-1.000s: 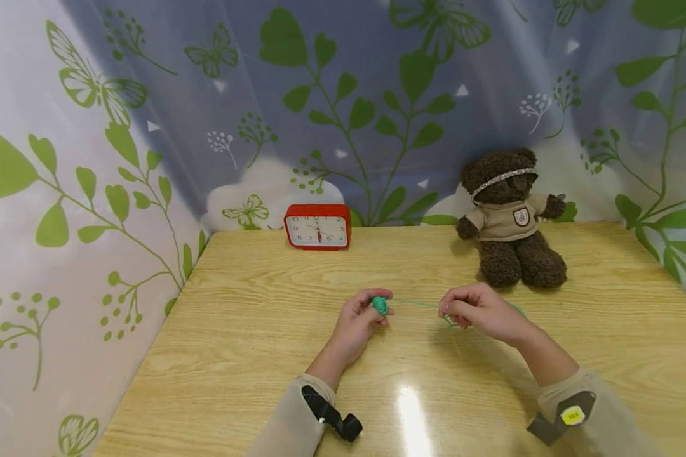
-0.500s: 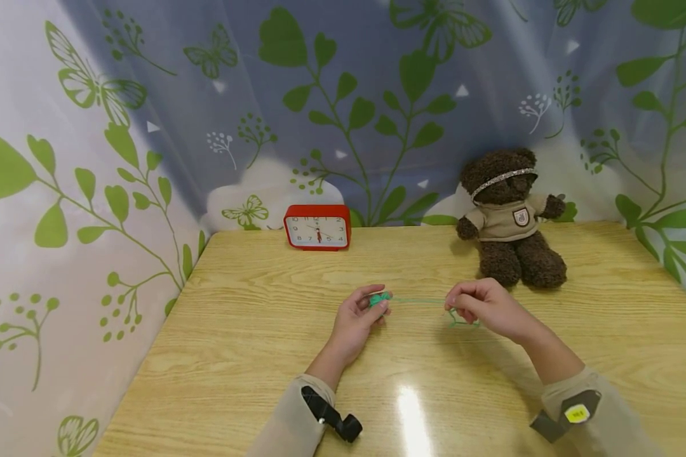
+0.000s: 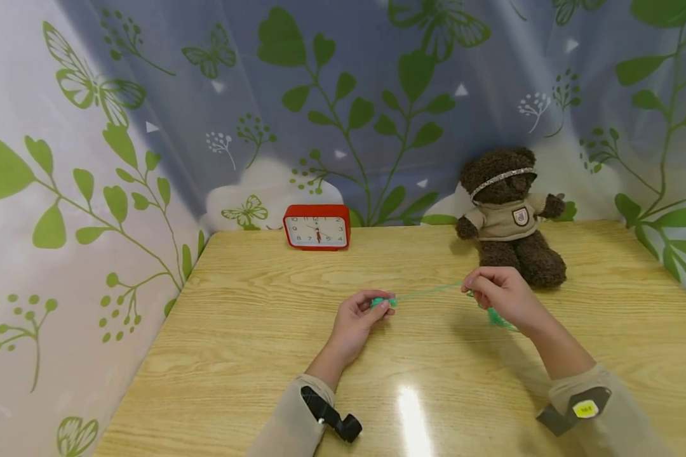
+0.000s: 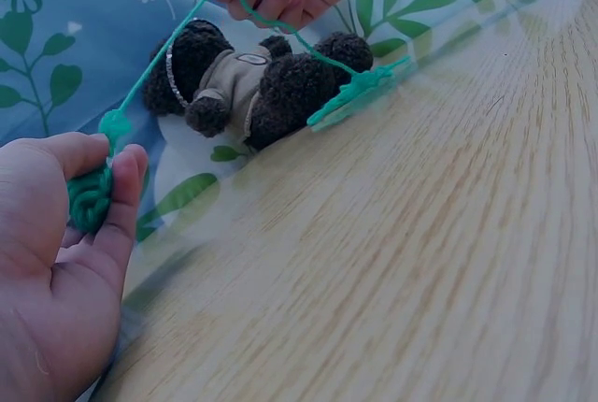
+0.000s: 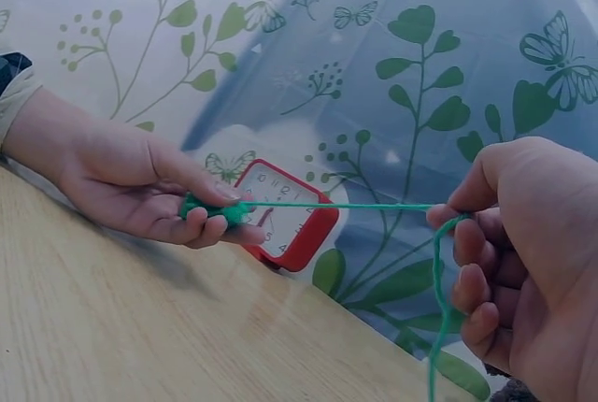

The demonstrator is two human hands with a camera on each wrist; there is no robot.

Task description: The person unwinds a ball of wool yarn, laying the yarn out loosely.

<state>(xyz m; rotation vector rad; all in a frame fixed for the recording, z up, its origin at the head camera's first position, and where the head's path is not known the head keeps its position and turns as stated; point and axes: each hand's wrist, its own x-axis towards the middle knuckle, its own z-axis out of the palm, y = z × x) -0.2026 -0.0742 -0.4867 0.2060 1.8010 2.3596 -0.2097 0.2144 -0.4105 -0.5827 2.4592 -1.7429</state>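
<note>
My left hand [image 3: 354,324] pinches a small wound bundle of green yarn [image 4: 91,198] between thumb and fingers. From it a strand of yarn [image 5: 346,205] runs taut to my right hand [image 3: 503,298], which pinches it between thumb and forefinger with the other fingers curled. Past the right fingers the strand hangs slack, leading to a loose green heap of yarn [image 4: 360,89] low over the table behind that hand. In the head view the right hand sits higher and farther from me than the left.
A red alarm clock [image 3: 317,227] stands at the back of the wooden table [image 3: 251,355]. The brown teddy bear [image 3: 511,216] in a tan shirt sits at the back right, just beyond my right hand. A leaf-patterned curtain [image 3: 343,114] hangs behind the table.
My right hand has moved right and away from me, lengthening the strand between the hands. The left hand has turned the bundle slightly and stays near its place.
</note>
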